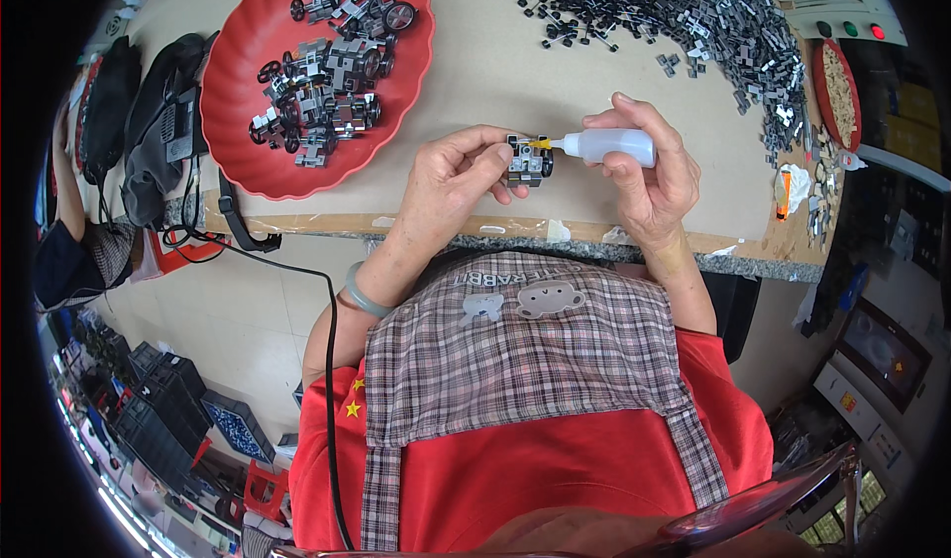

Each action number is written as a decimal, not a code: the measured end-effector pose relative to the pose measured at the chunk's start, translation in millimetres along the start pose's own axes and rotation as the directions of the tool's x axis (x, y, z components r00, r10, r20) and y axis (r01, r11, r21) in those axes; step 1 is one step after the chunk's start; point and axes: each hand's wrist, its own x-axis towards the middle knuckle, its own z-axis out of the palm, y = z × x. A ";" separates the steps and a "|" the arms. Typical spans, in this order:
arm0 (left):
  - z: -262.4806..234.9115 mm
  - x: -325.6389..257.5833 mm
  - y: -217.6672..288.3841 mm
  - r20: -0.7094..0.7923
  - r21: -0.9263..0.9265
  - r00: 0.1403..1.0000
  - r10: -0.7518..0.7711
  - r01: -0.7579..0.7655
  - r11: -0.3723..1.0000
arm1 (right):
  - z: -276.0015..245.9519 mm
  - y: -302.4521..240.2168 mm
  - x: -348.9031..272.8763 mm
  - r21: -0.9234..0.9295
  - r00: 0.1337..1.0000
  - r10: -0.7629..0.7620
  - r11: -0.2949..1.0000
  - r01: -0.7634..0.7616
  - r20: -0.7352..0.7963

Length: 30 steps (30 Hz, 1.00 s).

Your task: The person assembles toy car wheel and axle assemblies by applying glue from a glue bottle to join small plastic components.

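Note:
Near the table's front edge, my left hand pinches a small grey and black toy vehicle chassis between thumb and fingers. Its black wheels show on the right side. My right hand is wrapped round a white squeeze bottle, tilted nearly flat. The bottle's yellow nozzle tip reaches the top of the chassis; whether it touches is too small to tell. To the left, a red scalloped tray bears several similar chassis with black wheels.
Black wheel-and-axle pieces lie heaped at the back, beside a long pile of grey parts. A red dish of pale bits stands at the far right. A black cable hangs over the front edge. Another person's arm shows at far left.

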 end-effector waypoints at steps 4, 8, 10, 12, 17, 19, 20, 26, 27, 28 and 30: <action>0.5 -0.7 0.4 -0.003 -0.006 1.000 0.007 -0.007 1.000 | -0.5 -2.8 1.4 -0.014 1.000 0.000 1.000 0.000 0.012; 0.2 -0.6 0.1 -0.002 0.008 1.000 -0.006 0.006 1.000 | -0.4 -1.3 1.4 -0.004 1.000 -0.021 1.000 0.021 0.011; 0.5 -0.6 0.2 -0.008 0.004 1.000 -0.013 0.013 1.000 | -0.1 -1.4 1.4 0.005 1.000 -0.023 1.000 0.023 0.009; 0.4 -0.4 0.6 -0.001 0.003 1.000 -0.009 0.009 1.000 | -0.5 -2.2 1.6 0.001 1.000 -0.018 1.000 0.018 0.011; 0.5 -0.3 0.3 -0.001 0.007 1.000 -0.007 0.007 1.000 | 0.1 -0.6 0.9 -0.004 1.000 -0.016 1.000 0.017 0.004; 0.9 -0.4 -0.4 -0.015 -0.016 1.000 -0.006 0.006 1.000 | -0.8 0.1 0.8 -0.003 1.000 -0.009 1.000 0.009 0.000; 1.3 -0.5 0.2 -0.016 -0.016 1.000 -0.006 0.006 1.000 | -1.6 -0.3 0.8 -0.003 1.000 -0.009 1.000 0.009 0.001; 2.3 0.3 0.1 -0.024 -0.020 1.000 0.018 -0.019 1.000 | -5.5 -2.0 1.9 -0.039 0.998 -0.057 0.998 0.058 0.009; 2.7 0.5 0.4 -0.026 -0.022 1.000 0.016 -0.017 1.000 | -5.8 -1.8 2.2 -0.053 0.997 -0.083 0.995 0.083 0.013; 2.9 0.5 0.5 -0.029 -0.023 0.999 0.014 -0.015 1.000 | -6.0 -1.7 2.4 -0.066 0.994 -0.108 0.992 0.109 0.016; 2.6 0.6 -0.1 -0.030 -0.025 0.999 0.010 -0.010 1.000 | -6.1 -1.8 2.7 -0.079 0.992 -0.123 0.989 0.125 0.025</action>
